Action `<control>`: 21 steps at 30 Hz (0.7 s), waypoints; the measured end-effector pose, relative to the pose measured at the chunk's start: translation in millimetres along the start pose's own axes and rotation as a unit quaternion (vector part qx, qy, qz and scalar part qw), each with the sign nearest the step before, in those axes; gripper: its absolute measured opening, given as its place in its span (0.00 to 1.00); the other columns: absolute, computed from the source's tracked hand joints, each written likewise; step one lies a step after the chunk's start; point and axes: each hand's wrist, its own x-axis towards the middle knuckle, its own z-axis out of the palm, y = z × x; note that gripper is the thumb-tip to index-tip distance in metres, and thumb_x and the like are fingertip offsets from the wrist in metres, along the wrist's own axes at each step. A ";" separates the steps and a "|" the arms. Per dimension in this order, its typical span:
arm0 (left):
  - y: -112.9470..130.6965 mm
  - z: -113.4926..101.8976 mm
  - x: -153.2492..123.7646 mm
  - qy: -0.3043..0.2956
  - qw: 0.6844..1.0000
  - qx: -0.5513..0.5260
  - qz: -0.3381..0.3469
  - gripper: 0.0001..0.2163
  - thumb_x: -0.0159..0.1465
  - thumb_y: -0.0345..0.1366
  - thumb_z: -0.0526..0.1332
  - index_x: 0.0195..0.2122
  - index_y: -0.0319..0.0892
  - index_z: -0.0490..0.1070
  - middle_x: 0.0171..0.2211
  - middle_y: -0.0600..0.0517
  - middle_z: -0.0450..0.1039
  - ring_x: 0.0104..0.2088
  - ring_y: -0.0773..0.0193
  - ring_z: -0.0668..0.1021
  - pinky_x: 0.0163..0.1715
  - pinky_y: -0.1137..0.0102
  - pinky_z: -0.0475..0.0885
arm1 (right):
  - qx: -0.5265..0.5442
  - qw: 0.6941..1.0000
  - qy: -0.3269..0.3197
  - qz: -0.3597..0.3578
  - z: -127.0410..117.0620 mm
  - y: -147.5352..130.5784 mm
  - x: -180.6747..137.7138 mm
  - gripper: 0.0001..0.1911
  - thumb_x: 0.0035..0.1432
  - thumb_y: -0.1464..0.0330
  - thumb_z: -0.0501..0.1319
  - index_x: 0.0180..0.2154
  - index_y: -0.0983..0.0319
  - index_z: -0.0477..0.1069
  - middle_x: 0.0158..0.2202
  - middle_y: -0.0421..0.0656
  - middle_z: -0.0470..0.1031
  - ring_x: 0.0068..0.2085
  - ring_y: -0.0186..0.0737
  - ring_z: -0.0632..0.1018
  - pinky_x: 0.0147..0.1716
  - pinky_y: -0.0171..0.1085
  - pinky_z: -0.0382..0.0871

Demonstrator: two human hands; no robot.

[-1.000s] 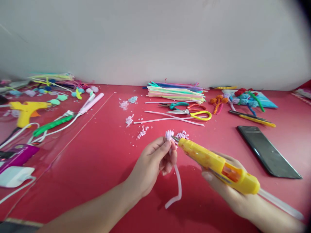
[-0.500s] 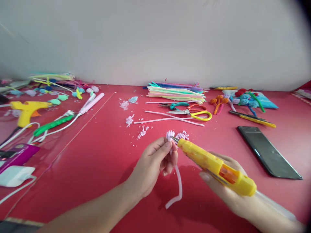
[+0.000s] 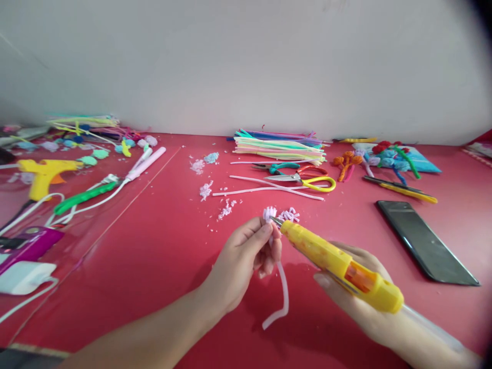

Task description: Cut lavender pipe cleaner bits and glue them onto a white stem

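Between thumb and fingers, my left hand (image 3: 249,251) pinches a pale lilac pipe cleaner (image 3: 284,292). Its bent tail hangs below the hand, and a fluffy cluster (image 3: 269,212) of short lilac pieces tops it. My right hand (image 3: 357,287) is wrapped around a yellow hot glue gun (image 3: 326,256), with a clear glue stick (image 3: 430,328) sticking out of its back. The gun's metal nozzle points at the cluster and appears to touch it. Just behind the nozzle lies a small pile of cut lilac pieces (image 3: 290,214).
Past my hands lie yellow-handled scissors (image 3: 319,183), teal-handled pliers (image 3: 282,167) and a bundle of coloured pipe cleaners (image 3: 279,146). A phone (image 3: 426,243) rests at right. On the left are another yellow glue gun (image 3: 44,174), a pink straightener (image 3: 146,164) and cables.
The back of the glue gun has shifted very slightly left and down with my right hand. My left hand and the pipe cleaner stay almost where they were.
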 end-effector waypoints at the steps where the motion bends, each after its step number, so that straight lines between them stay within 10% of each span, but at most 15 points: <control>1: 0.1 0.2 -0.2 -0.001 1.000 0.002 0.002 0.11 0.65 0.40 0.54 0.28 0.40 0.65 0.20 0.58 0.67 0.15 0.78 0.65 0.14 0.81 0.57 | -0.001 1.000 0.001 -0.007 -0.4 -0.3 0.3 0.11 0.57 0.61 0.57 0.27 0.60 0.69 0.23 0.41 0.70 0.23 0.35 0.72 0.21 0.32 0.65; 21: 2.1 0.2 -1.2 0.002 1.000 0.026 -0.004 0.11 0.64 0.42 0.54 0.28 0.41 0.64 0.21 0.57 0.66 0.16 0.76 0.64 0.15 0.79 0.57 | 0.009 1.000 -0.019 0.018 -1.6 -3.6 2.7 0.13 0.57 0.60 0.56 0.26 0.61 0.68 0.20 0.39 0.67 0.21 0.33 0.68 0.20 0.32 0.63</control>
